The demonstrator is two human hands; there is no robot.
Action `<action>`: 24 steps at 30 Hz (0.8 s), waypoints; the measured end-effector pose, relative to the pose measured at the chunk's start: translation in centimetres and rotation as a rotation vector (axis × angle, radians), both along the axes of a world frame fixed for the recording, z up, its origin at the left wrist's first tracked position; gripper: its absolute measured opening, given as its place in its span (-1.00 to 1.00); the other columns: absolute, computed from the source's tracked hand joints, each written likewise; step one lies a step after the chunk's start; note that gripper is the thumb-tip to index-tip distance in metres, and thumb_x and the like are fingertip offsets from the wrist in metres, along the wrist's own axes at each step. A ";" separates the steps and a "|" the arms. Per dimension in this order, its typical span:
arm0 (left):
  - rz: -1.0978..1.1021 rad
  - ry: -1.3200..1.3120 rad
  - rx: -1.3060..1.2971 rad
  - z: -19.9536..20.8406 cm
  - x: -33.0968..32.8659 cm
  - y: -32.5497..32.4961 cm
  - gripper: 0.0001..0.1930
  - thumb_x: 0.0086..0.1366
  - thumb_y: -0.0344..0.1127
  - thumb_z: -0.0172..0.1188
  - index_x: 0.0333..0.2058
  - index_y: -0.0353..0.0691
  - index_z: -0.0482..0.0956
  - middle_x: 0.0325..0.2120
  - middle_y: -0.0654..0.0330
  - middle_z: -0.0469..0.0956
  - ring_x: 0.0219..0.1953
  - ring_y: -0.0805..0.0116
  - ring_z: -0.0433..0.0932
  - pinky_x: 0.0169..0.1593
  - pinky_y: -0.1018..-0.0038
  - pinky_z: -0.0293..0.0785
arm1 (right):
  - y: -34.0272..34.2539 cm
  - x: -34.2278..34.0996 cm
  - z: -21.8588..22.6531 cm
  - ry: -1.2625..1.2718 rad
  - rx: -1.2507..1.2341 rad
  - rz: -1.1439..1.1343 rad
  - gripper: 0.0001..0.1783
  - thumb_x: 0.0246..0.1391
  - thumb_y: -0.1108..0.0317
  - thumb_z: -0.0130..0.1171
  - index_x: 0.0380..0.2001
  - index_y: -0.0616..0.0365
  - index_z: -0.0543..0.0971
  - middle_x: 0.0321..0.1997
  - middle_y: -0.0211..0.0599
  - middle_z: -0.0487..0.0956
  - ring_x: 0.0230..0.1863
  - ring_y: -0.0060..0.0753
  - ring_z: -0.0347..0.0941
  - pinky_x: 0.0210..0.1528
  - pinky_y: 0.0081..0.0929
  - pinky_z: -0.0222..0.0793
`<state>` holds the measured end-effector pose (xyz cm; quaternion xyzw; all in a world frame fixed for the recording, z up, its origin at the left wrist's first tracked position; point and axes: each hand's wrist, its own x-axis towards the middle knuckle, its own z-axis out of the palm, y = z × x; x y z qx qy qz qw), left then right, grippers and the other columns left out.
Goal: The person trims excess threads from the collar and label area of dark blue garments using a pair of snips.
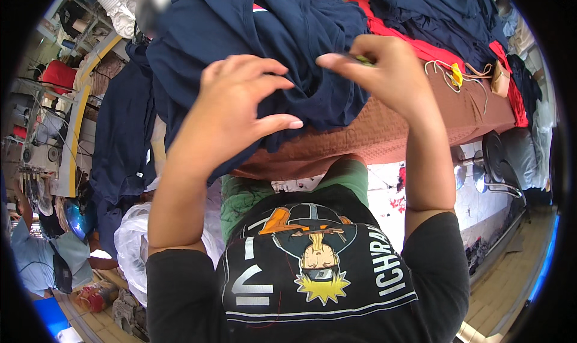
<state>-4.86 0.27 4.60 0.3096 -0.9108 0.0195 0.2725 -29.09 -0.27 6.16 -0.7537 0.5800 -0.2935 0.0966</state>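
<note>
A large navy blue garment (198, 30) lies bunched over the brown-covered table in front of me, part of it draping off the near edge. My left hand (240, 97) is over its left side, fingers spread and thumb apart, with nothing seen in it. To the right, my right hand (384, 69) is closed, thumb toward the garment's middle. In its grip is a small dark and yellow-green thing (364, 60), mostly hidden by the fingers, so its kind is unclear. A small white and red patch (259, 8) shows on the garment.
On the brown table cover (402, 127) lie a yellow item (457, 75) with pale cord and a tan piece (500, 80). More navy garments (433, 18) are heaped at the far right, on red cloth (421, 47). White plastic (135, 235) and another person (60, 256) are at left.
</note>
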 end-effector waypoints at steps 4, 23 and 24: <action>-0.008 -0.006 0.010 -2.2 -1.9 -1.3 -0.79 0.04 -0.26 0.39 -0.37 -0.19 0.62 -0.30 0.25 0.62 -0.20 0.20 0.58 0.01 0.30 0.41 | -1.6 1.3 -0.5 0.307 0.194 0.168 -0.50 -0.01 -0.01 0.28 -0.62 0.30 0.61 -0.71 -0.12 0.53 -0.68 -0.15 0.44 -0.53 -0.32 0.39; -0.717 1.147 0.470 -3.3 -2.9 0.5 -0.83 0.24 -0.37 0.23 -0.52 -0.28 0.56 -0.39 0.04 0.60 -0.26 0.17 0.58 -0.09 0.26 0.51 | 2.3 -2.1 -8.7 -1.622 0.397 0.278 -0.88 0.20 0.31 0.18 -0.31 0.12 0.53 -0.76 -0.50 0.35 -0.81 -0.66 0.21 -0.76 -0.69 0.03; -0.631 1.071 0.443 -2.7 -3.2 0.6 -0.87 0.20 -0.38 0.27 -0.48 -0.29 0.58 -0.35 0.05 0.61 -0.25 0.20 0.58 -0.08 0.28 0.50 | 2.3 -2.0 -8.7 -1.625 0.403 0.269 -0.88 0.20 0.32 0.18 -0.30 0.12 0.53 -0.75 -0.51 0.35 -0.81 -0.67 0.21 -0.76 -0.70 0.03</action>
